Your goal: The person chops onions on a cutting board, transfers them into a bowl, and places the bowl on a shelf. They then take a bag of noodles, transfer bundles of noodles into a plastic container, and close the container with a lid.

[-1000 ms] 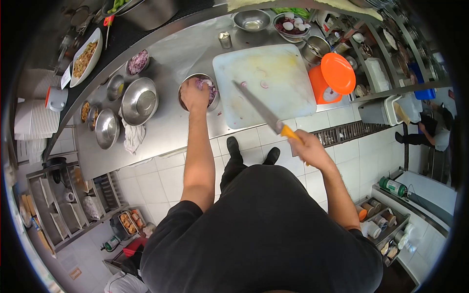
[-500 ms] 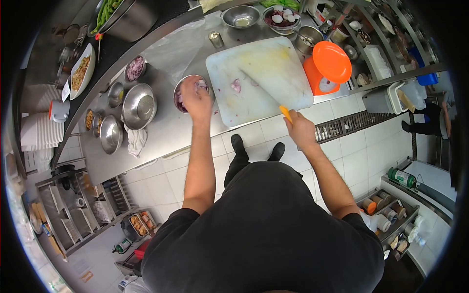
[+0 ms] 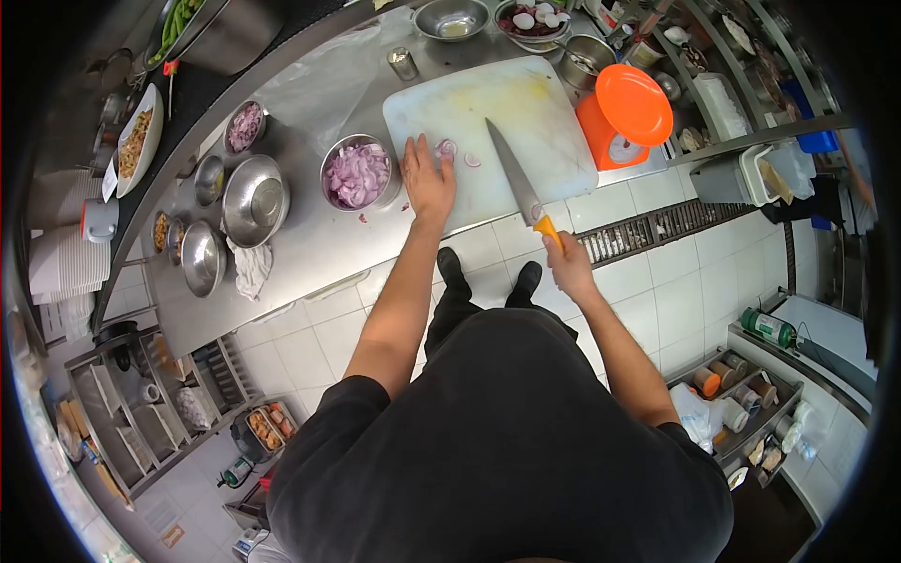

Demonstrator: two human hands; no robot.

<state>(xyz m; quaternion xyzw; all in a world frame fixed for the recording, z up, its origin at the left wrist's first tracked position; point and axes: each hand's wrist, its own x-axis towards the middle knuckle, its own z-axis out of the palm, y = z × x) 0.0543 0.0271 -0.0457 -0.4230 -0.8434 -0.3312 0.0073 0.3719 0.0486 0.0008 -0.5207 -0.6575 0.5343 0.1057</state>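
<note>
My left hand (image 3: 429,182) rests with its fingers apart on the left part of the white cutting board (image 3: 507,89). Small pieces of sliced red onion (image 3: 447,148) lie by its fingertips. Just left of it stands a metal bowl (image 3: 328,194) full of sliced onion (image 3: 357,175). My right hand (image 3: 570,264) is wrapped round the yellow handle of a knife (image 3: 511,166). The blade points up and to the left over the board's surface.
An orange scale (image 3: 605,131) stands right of the board. Metal bowls (image 3: 256,202) and a white cloth (image 3: 249,272) are at the left. A small can (image 3: 404,64) and bowls stand behind. Another person (image 3: 826,202) is at the far right.
My left hand has moved right, out of the onion bowl and onto the board. My right hand with the knife has moved slightly down, and the blade has turned more upright in view.
</note>
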